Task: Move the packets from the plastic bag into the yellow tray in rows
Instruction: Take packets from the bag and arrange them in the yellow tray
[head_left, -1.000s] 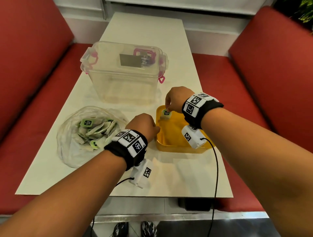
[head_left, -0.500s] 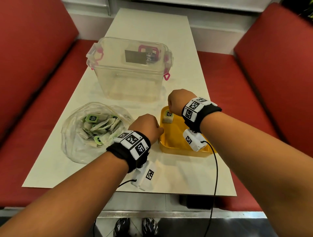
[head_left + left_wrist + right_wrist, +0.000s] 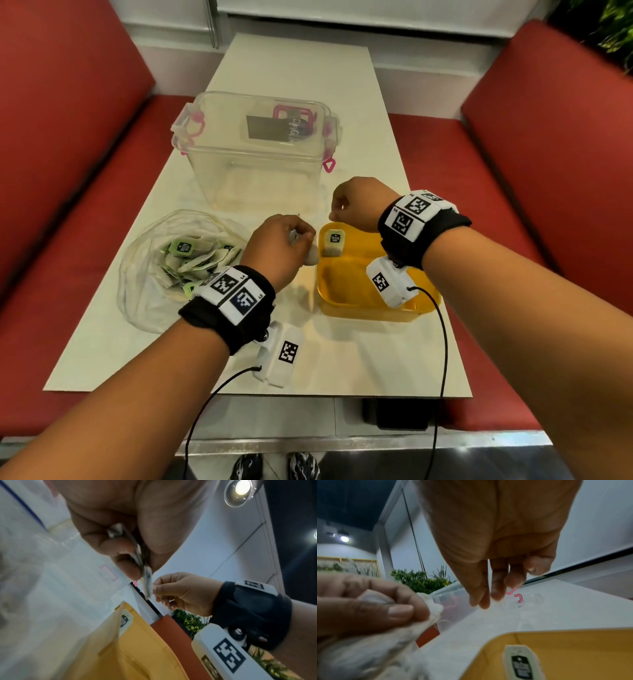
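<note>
The left hand [image 3: 279, 245] pinches packets [image 3: 145, 580] beside the yellow tray [image 3: 356, 301]; the right hand [image 3: 359, 204], loosely curled, holds nothing.

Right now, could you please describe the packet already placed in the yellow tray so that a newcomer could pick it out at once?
Find the yellow tray at the table's near right, just in front of the clear lidded box. The packet leans in the tray's far left corner, dark label facing up. It alone sits in the tray; the others lie heaped in the plastic bag or are gripped by the left hand.
</note>
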Available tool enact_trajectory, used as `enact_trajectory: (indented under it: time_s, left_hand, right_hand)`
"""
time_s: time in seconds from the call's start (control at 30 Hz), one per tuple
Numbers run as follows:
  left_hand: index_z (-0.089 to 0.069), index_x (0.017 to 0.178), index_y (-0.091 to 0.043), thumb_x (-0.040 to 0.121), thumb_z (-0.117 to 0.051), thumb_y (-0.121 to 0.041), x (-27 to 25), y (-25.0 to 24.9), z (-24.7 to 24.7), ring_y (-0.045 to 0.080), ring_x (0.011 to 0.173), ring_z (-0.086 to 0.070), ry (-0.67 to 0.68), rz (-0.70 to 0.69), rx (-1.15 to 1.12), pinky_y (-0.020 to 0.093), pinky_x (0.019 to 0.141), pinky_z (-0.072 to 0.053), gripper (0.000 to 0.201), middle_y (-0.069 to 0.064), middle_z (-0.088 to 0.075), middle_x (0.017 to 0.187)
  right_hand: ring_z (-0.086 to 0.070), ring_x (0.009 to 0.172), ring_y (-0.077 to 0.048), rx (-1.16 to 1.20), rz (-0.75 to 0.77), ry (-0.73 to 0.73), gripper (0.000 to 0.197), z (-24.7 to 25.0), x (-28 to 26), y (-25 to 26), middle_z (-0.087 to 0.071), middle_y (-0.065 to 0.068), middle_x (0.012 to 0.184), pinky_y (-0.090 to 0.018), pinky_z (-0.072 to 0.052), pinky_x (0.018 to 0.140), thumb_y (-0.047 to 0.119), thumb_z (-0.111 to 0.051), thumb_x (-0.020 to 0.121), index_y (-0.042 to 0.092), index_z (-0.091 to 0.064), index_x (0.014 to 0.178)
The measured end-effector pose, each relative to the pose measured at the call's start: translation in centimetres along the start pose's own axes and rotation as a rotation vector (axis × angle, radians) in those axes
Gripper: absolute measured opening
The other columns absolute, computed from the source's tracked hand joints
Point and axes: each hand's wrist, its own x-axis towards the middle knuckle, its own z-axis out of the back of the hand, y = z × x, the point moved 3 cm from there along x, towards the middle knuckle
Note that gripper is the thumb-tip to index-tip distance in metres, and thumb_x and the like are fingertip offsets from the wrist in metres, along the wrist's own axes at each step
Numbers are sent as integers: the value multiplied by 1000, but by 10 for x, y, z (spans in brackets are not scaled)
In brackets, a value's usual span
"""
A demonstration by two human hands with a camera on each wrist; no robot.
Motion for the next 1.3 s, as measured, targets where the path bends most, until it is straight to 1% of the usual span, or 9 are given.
enact_trajectory:
  time_s: [0.13,0.3,0.47,0.6,0.77,0.9,1.03,1.13,1.3]
  left_hand:
    - [-60,95,-11,94,-56,-10,-6,-9,2,18,68,-62,23,33,-249,16,44,-45,4,5,-63,91]
    - [-53,98,-16,93,-60,-16,-9,-5,2,3,54,-57,1,32,-323,20,45,-41,9,0,-58,84]
    - [-45,89,-15,86,-69,-12,-8,-9,3,2,46,-47,24,-9,-315,18,40,-37,24,-1,-51,72]
    - [-43,80,-20,78,-78,-11,-7,-11,3,9,55,-44,4,-47,-317,16,43,-37,36,0,-50,74]
    - [-53,82,-12,83,-73,-12,-9,-12,7,9,48,-57,-1,-23,-388,14,41,-38,21,4,-57,70]
    - [-62,82,-11,87,-69,-18,-8,-5,11,12,51,-60,-78,11,-290,13,46,-42,11,4,-62,68]
    - [-66,82,-12,88,-69,-24,-6,-7,10,16,54,-61,-120,-25,-107,21,54,-47,14,3,-63,75]
    - [-66,82,-17,82,-73,-37,-7,-13,7,16,54,-63,-70,-62,-12,17,55,-46,21,3,-63,86]
    - [-70,92,-17,73,-78,-49,-9,-21,-3,13,87,-55,-37,-93,258,23,78,-41,38,-2,-57,99]
  right_hand:
    - [-58,75,-14,238,36,81,30,6,-11,11,-66,0,95,-24,-43,68,37,-50,97,12,-66,101]
    - [-68,72,-17,569,-14,129,25,9,-25,18,-67,1,88,-21,-51,59,32,-53,97,11,-63,105]
    - [-65,63,-11,585,39,61,20,16,-31,22,-66,-2,81,-21,-52,56,24,-67,89,8,-65,102]
    - [-60,52,-8,579,12,38,18,17,-33,22,-63,-1,69,-17,-52,51,18,-74,83,7,-65,95]
    - [-66,56,-16,640,-26,46,17,20,-39,16,-69,-12,73,-20,-55,52,13,-72,84,5,-64,97]
    - [-64,54,-12,628,-53,31,12,22,-43,11,-68,-9,70,-24,-55,57,10,-65,88,6,-65,99]
    - [-56,43,-5,512,-88,-5,11,23,-44,11,-64,-5,61,-18,-48,48,10,-58,88,8,-66,96]
    - [-53,36,-2,514,-130,-27,10,19,-42,13,-62,-1,58,-17,-45,45,14,-59,89,10,-66,94]
    - [-59,49,-15,607,-203,-25,14,12,-40,16,-66,-9,65,-26,-50,54,8,-58,85,1,-68,91]
